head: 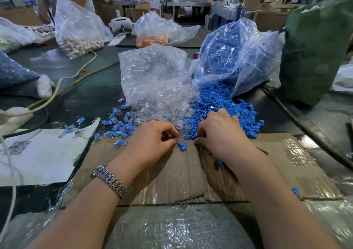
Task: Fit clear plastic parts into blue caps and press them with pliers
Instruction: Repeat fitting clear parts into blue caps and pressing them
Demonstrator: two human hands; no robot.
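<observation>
A clear part (174, 141) is pinched in the curled fingers of the left hand (150, 140). A blue cap (182, 146) lies on the cardboard (286, 164) between both hands. The right hand (221, 132) is curled at the blue pile (219, 103); its grip cannot be told.

Green sack (317, 44) far right, white headset (120, 24) beyond, orange-filled bag (152, 38) nearby.
</observation>
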